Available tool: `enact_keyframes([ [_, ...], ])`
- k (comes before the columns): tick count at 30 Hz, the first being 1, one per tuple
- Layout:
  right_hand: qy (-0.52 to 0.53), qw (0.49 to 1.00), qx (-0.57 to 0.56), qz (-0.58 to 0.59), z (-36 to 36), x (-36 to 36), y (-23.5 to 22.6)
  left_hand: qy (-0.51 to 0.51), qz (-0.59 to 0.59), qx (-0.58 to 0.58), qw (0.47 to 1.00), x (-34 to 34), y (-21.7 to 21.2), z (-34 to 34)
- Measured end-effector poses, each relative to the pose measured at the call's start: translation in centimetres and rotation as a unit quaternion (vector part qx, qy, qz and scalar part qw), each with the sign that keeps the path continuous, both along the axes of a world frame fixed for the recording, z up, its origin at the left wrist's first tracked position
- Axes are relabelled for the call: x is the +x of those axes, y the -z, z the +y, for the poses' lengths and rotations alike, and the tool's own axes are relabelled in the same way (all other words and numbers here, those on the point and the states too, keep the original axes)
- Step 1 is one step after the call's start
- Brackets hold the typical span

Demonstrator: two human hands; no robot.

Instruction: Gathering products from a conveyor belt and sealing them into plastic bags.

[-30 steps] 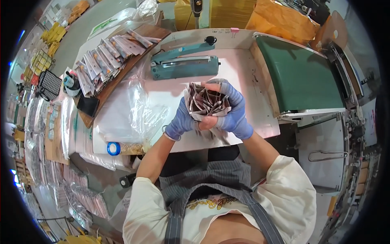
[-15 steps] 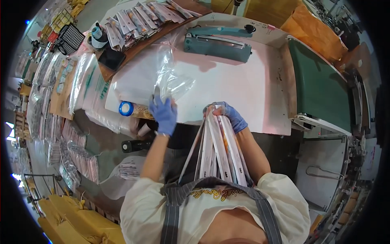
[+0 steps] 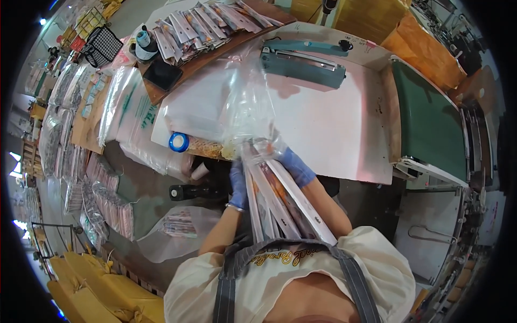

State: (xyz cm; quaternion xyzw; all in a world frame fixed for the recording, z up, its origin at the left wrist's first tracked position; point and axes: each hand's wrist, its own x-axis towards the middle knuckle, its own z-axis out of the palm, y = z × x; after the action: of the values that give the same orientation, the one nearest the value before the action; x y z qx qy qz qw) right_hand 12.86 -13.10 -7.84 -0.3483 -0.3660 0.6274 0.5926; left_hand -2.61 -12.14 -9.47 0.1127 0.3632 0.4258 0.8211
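Note:
In front of my chest is a fanned bundle of long flat packages (image 3: 280, 202) with white edges and orange print. A clear plastic bag (image 3: 250, 110) lies across the worktop, its near end over the bundle's far tips. My left hand (image 3: 238, 185), in a blue glove, is closed at the bag's near end, against the bundle's left side; its fingertips are partly hidden. On the opposite side my right hand (image 3: 296, 167), also blue-gloved, grips the bundle, with its fingers partly behind the plastic.
A teal bar heat sealer (image 3: 301, 64) stands on the white worktop (image 3: 339, 118). Left of the bag lies a jar with a blue lid (image 3: 179, 142). More packages (image 3: 207, 24) cover a brown shelf, beside a black phone-like slab (image 3: 163, 74). A green-topped surface (image 3: 431, 118) borders the right.
My left hand has come down from the worktop to the bundle, bringing the clear bag over its tips. The bundle and my right hand stay close to the worktop's front edge.

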Motion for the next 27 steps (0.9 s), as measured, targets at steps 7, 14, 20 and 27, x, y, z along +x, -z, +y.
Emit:
enact_keyframes([
  [7,0.233,0.931,-0.256,-0.114,-9.2,3.6,-4.1,0.310,0.028,-0.020,0.950,4.0,-3.5,-5.2],
  [14,0.215,0.930,-0.281,0.096,-19.6,-2.6,-10.2,0.295,0.076,-0.056,0.951,-5.7,8.4,-15.7],
  [20,0.220,0.911,0.006,-0.348,-17.0,4.7,-17.5,0.177,0.409,0.731,0.516,4.1,-18.2,-1.8],
  [27,0.221,0.631,0.246,-0.702,-8.1,14.2,-28.5,0.166,0.300,0.558,0.756,9.4,-29.7,6.9],
])
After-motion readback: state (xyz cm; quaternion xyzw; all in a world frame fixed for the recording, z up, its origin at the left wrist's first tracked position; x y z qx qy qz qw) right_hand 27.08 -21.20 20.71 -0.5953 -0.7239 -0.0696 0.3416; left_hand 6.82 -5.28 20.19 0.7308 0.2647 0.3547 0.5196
